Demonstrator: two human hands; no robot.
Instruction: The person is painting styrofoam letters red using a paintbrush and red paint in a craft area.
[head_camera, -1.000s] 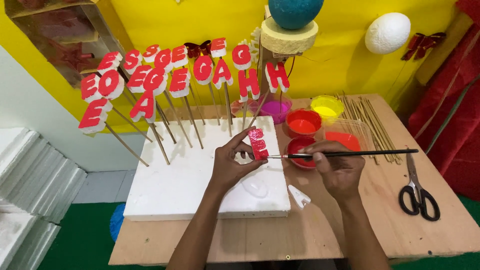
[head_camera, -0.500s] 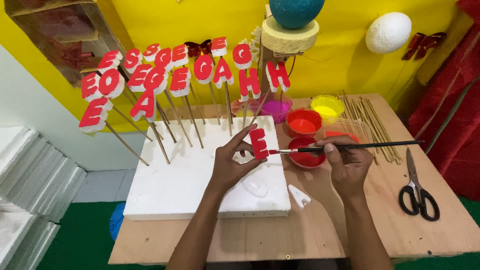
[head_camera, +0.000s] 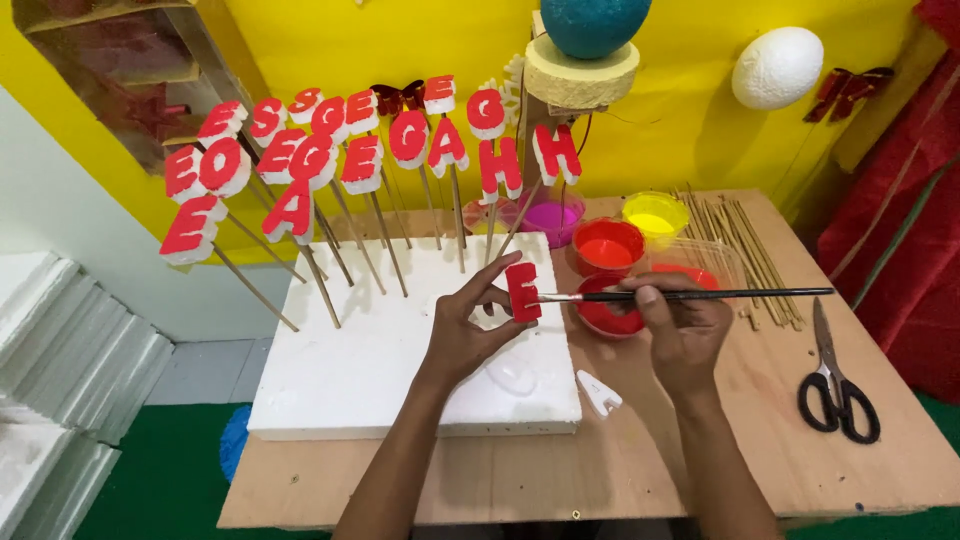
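Head view: the left hand pinches a red foam letter over the white foam slab, now turned face-on where it was edge-on a second ago; the right hand grips a paintbrush, tip touching its side, so painting continues

The scene is taken from a single camera worn on the head, looking down and forward from close range. The table is seen from its near edge, with a yellow wall faced beyond it; both forearms enter from below.
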